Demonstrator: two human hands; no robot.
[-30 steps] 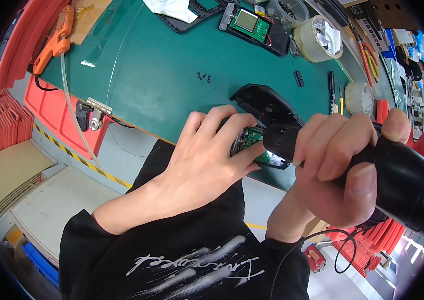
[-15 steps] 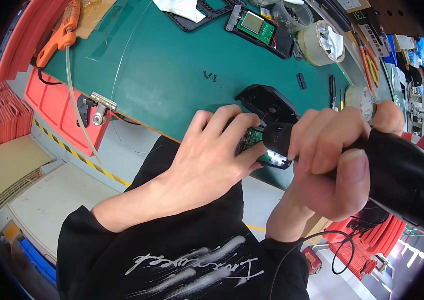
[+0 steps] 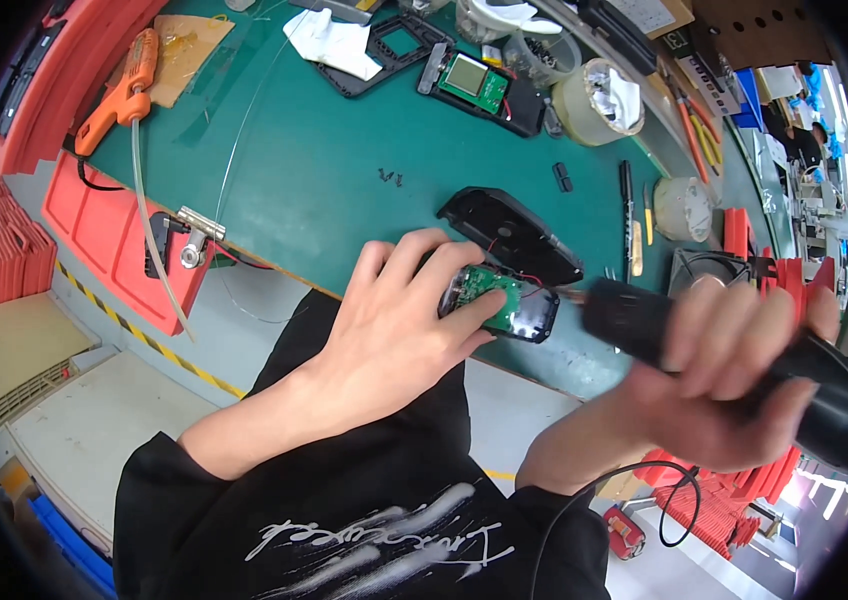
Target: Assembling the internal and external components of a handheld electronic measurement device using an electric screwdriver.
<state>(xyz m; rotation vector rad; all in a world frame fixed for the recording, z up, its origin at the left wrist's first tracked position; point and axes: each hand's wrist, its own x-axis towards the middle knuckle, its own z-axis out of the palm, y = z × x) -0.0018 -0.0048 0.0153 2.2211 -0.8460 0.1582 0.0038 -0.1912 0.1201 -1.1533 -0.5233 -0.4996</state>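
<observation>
pinning the light, fragile board [image 3: 492, 290] by its casing [image 3: 534, 318], left hand [image 3: 394, 330] steadies; right hand [image 3: 734, 390] clenches the driver [image 3: 644, 320].

- The table top [image 3: 344, 170] was dark green.
- The little board [image 3: 492, 290] was green.
- The power tool [image 3: 734, 350] was black.
- The glue gun [image 3: 119, 85] was orange.

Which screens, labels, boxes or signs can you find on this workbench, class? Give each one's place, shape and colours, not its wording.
Small screen: far middle of the bench, pale grey square on a green board.
Cardboard box: far right, brown with a white label.
Hazard tape: left floor, yellow and black stripes.
</observation>
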